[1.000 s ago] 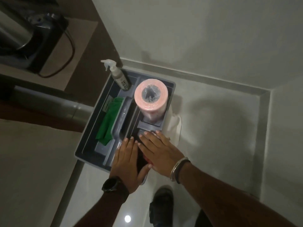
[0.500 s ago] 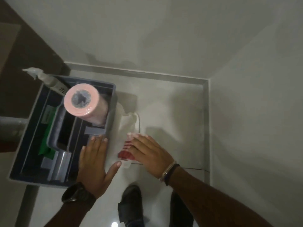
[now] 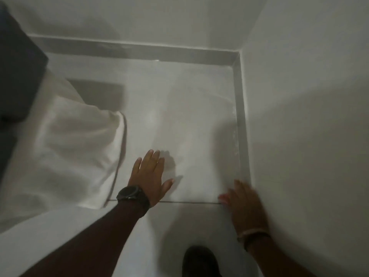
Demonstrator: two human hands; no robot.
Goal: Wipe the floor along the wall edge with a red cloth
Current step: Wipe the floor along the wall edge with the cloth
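Your right hand [image 3: 246, 204] was motion-blurred against the wall [image 3: 299, 136], hiding all but a sliver of red cloth [image 3: 223, 197]; its grip couldn't be judged. Your left hand [image 3: 149, 176] lay flat, fingers spread, empty.

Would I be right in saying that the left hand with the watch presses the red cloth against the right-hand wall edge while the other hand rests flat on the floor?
Not quite: in the head view the right hand with the bracelet has the red cloth by the right-hand wall edge, while the left hand with the watch rests flat on the floor.
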